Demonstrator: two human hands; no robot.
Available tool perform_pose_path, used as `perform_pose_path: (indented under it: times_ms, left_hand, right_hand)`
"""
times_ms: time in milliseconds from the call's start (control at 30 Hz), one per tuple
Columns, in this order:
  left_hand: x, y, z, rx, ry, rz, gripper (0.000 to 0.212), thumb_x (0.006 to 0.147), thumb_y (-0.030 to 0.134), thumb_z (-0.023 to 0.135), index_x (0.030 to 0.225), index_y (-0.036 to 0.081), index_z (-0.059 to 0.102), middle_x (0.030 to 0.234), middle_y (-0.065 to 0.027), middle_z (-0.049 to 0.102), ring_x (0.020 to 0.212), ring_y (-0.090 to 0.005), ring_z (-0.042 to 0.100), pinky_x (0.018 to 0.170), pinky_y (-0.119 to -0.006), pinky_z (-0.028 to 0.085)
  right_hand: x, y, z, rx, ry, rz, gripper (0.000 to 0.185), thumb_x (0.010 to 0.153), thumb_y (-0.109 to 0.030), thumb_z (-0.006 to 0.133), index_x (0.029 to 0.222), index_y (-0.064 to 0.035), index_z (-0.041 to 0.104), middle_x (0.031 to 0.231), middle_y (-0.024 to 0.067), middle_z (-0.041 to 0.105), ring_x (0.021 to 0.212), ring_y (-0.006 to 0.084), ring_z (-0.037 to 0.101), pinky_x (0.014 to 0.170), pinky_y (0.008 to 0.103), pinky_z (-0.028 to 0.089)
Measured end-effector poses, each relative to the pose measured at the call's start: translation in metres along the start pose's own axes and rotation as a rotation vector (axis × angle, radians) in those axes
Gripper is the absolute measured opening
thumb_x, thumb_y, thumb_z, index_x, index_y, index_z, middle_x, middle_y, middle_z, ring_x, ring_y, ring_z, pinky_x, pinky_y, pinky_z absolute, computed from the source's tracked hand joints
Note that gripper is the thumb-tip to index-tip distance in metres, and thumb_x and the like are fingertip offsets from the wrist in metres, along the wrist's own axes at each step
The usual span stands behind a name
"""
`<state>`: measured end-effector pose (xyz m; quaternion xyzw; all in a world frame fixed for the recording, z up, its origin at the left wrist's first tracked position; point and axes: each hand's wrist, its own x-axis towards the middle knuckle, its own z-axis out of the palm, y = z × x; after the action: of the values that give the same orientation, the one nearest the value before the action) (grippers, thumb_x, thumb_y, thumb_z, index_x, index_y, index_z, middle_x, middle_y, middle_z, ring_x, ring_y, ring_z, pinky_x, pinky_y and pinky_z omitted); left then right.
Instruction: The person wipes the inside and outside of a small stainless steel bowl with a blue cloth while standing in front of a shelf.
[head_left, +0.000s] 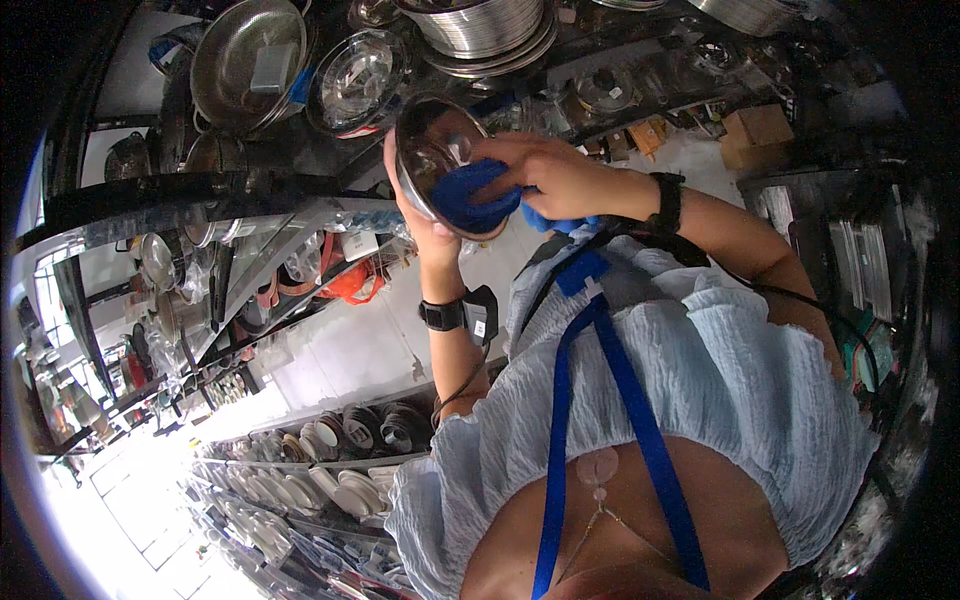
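Observation:
A shiny stainless steel bowl (431, 131) is tilted on its side in front of my chest, its inside facing right. My left hand (420, 214) grips it from the left and below, fingers around the outer wall. Bunched in my right hand (551, 176), a blue cloth (476, 196) presses against the inner wall near the rim. More blue cloth hangs below the right hand. Both wrists wear black bands, the left one with a small black device.
Metal shelving ahead carries a perforated strainer (251, 67), a wrapped round pan or lid (358, 82) and stacked metal plates (480, 30). A cardboard box (756, 135) lies at the right. Racks of white dishes (352, 491) stand at lower left. A cable runs along each arm.

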<state>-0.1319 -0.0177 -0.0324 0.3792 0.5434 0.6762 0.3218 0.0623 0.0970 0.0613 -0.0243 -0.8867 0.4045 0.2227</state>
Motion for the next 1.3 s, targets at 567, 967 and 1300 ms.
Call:
perform_pose_path:
  times_ms: [567, 967, 1300]
  left_hand:
    - [-0.022, -0.032, -0.025, -0.617, -0.001, -0.226, 0.068, 0.087, 0.056, 0.044, 0.135, 0.007, 0.039, 0.132, -0.0133, 0.047, 0.119, -0.0314, 0.047, 0.101, -0.047, 0.039]
    - [-0.014, 0.028, 0.008, -0.593, 0.029, -0.525, 0.067, 0.088, 0.058, 0.041, 0.134, 0.008, 0.042, 0.131, -0.0136, 0.048, 0.116, -0.0325, 0.05, 0.096, -0.048, 0.044]
    - [-0.005, 0.049, 0.023, -0.335, -0.039, -0.575, 0.097, 0.077, 0.081, 0.02, 0.138, 0.008, 0.034, 0.136, -0.012, 0.043, 0.123, -0.0352, 0.041, 0.097, -0.054, 0.039]
  right_hand:
    - [-0.003, 0.012, 0.003, -0.265, -0.034, -0.064, 0.04, 0.068, 0.003, 0.059, 0.099, -0.0187, 0.072, 0.112, 0.0052, 0.052, 0.102, 0.025, 0.049, 0.088, 0.0363, 0.041]
    - [-0.002, 0.031, -0.009, -0.73, 0.048, -0.276, 0.038, 0.075, -0.014, 0.059, 0.111, -0.0266, 0.064, 0.102, 0.0037, 0.05, 0.095, 0.022, 0.054, 0.082, 0.0341, 0.047]
    - [-0.013, 0.034, -0.011, -0.668, 0.011, -0.245, 0.042, 0.074, -0.011, 0.061, 0.115, -0.0216, 0.063, 0.11, 0.0089, 0.048, 0.084, 0.0225, 0.061, 0.068, 0.0323, 0.055]
